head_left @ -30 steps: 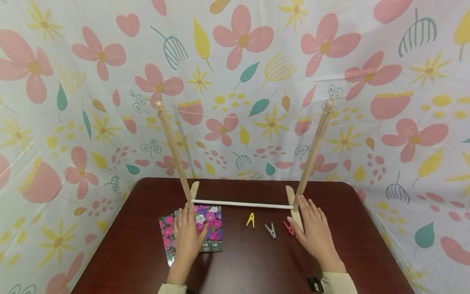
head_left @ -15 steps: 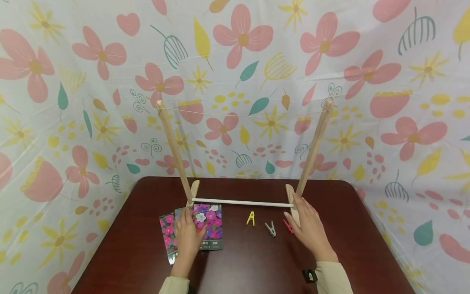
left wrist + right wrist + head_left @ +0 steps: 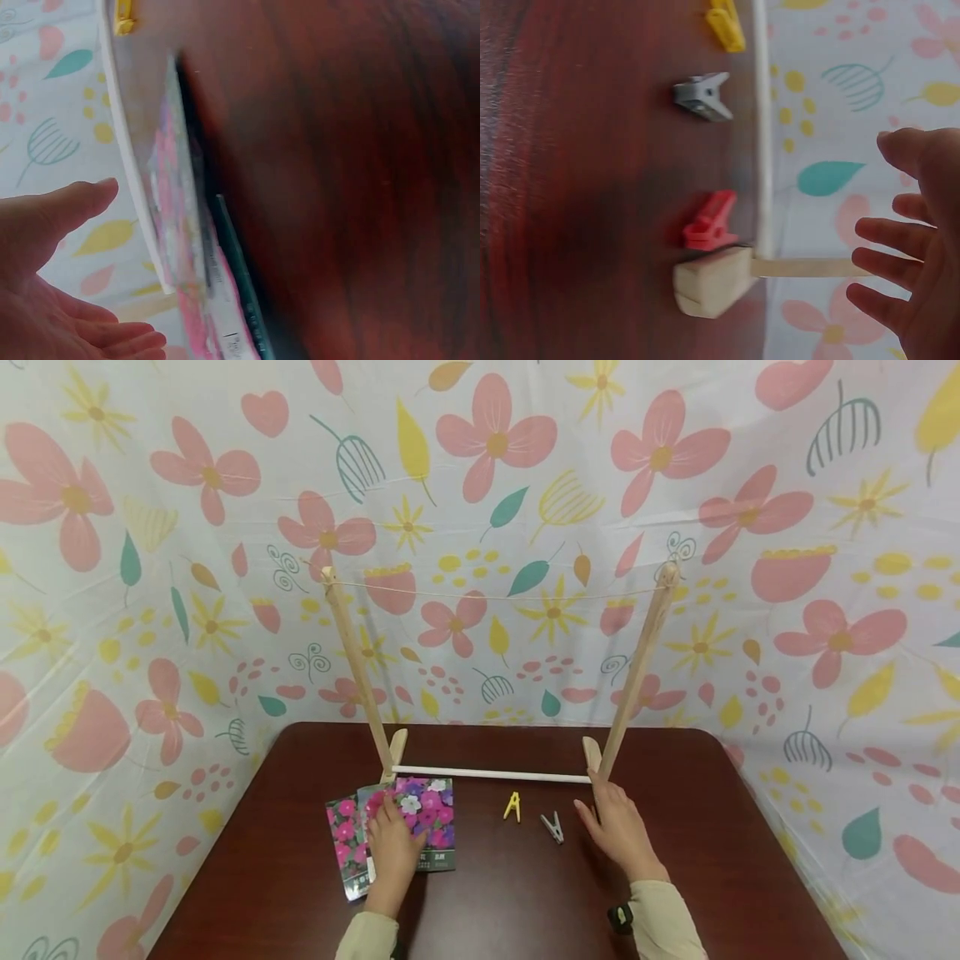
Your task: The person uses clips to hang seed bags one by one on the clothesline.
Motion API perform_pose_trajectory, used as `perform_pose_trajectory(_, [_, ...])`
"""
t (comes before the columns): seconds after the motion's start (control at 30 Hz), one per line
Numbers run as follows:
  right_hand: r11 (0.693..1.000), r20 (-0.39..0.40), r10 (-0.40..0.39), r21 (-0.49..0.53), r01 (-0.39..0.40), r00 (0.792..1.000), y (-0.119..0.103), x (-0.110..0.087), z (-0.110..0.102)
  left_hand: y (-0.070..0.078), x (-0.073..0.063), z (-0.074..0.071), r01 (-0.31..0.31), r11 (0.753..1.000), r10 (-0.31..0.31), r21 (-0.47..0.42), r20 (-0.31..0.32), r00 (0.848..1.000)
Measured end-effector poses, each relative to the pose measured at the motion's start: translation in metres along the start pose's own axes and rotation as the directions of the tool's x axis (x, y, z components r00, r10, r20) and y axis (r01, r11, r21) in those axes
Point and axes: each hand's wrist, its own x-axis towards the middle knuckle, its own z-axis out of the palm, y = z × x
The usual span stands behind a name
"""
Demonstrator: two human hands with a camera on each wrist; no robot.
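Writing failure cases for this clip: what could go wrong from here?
The red clothespin lies beside the stand's wooden foot, mostly hidden by the right hand in the head view; it may get knocked.
The flower-print packets overlap below the left hand; two might lift together.

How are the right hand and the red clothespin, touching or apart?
Apart. The right wrist view shows the red clothespin on the table, a clear gap from the right hand.

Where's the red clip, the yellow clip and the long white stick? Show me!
Red clip (image 3: 711,220): right wrist view, middle of its body.
Yellow clip (image 3: 726,28): right wrist view, on its body.
White stick (image 3: 491,773): head view, halfway along its length.
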Motion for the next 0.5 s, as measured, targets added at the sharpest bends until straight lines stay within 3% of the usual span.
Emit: perform_pose_trajectory(0.5, [0.989,0.015,0.081,-0.123,-0.079,0.997,0.009,-0.003,0.028,-0.004,-0.004,0.015,-0.027,0.997,0.031,0.066,-0.057,0.998])
